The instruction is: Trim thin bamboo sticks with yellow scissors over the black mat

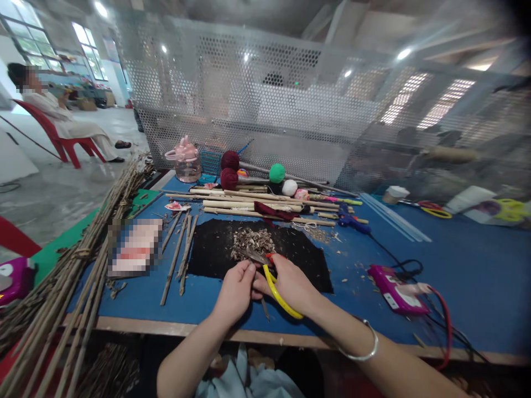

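Scissors (271,279): yellow-handled, gripped in my right hand (292,284).
Left hand (236,290): pinching a thin stick (265,309).
Chip pile (253,241): at 12 o'clock on the black cloth (215,249).

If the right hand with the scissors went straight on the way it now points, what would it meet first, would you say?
The right hand points its scissors away from the person, over the black cloth. The pile of wood chips lies just ahead, so that most likely comes first, though depth is hard to judge.

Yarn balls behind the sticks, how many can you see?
4 clear: two maroon yarn balls at left, a green yarn ball in the middle, a white yarn ball just right of and below it. Others may be hidden behind these.
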Demonstrator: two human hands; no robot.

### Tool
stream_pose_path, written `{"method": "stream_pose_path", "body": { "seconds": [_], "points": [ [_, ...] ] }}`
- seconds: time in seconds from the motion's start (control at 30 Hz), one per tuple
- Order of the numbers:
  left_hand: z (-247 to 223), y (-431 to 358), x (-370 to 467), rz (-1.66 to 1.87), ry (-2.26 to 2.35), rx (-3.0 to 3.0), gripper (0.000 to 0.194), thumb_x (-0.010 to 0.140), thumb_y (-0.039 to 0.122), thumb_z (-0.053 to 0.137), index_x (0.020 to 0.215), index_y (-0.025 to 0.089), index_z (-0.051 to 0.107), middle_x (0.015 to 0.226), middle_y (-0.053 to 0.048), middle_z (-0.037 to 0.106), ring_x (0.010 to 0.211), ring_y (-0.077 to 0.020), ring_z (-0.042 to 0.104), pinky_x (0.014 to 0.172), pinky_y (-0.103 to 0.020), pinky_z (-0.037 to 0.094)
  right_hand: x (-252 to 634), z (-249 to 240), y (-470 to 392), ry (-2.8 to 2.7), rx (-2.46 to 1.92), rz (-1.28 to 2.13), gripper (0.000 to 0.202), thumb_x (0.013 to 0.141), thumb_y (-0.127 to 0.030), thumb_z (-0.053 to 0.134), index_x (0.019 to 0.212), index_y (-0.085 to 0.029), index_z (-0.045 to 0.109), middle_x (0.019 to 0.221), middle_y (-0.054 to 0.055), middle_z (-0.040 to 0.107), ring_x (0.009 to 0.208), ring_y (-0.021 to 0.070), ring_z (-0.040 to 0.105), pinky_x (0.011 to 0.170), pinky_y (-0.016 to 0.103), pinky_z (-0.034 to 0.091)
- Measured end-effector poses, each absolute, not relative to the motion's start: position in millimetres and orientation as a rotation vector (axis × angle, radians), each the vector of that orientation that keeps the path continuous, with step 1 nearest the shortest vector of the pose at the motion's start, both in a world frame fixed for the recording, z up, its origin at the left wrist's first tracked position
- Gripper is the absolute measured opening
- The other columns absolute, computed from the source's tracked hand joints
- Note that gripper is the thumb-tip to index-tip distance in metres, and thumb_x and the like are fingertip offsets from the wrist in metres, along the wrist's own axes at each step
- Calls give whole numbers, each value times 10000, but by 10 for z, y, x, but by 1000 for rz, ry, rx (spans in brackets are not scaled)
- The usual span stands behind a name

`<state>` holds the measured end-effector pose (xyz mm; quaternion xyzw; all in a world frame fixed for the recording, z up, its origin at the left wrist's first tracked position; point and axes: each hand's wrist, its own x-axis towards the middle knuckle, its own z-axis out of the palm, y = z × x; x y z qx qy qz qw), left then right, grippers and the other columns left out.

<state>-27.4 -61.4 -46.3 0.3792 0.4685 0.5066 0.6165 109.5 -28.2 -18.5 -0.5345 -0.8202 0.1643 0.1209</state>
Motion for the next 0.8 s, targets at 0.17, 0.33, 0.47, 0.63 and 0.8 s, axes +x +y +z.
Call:
{"method": "stream_pose_path", "body": {
  "seconds": [0.17,0.33,0.47,0.63,0.8],
  "points": [
    [-465,-623,-261,1185,1058,872,353,757,460,478,901,146,548,628,16,530,487,-63,489,466,-200,489,1104,-251,-264,-2432,-1624,430,473,641,-568,597,874,-183,451,778,49,600,728,194,580,595,247,339],
    [-439,-632,-252,1208,1129,907,341,767,457,455,879,150,553,630,8,546,491,-74,501,439,-194,483,1099,-236,-239,-2494,-1690,363,464,649,-607,561,838,-195,462,748,42,615,706,214,599,551,250,302],
    [-420,-626,-252,1190,1177,909,330,775,448,439,859,149,551,640,-3,561,492,-82,518,413,-179,468,1059,-163,-251,-2508,-1770,372,466,658,-619,539,832,-192,472,741,53,621,699,220,603,539,254,294],
    [-424,-613,-247,1159,1185,936,334,776,463,435,829,151,543,615,4,546,487,-87,523,396,-175,457,1037,-113,-261,-2466,-1695,384,477,650,-601,558,846,-178,458,809,75,602,748,207,579,593,256,332],
    [-422,-613,-241,1135,1183,984,337,780,459,436,827,142,541,593,10,530,479,-79,504,393,-170,452,1076,-166,-212,-2472,-1630,417,494,635,-597,578,859,-175,451,789,65,601,719,193,581,589,245,336]
  ]
}}
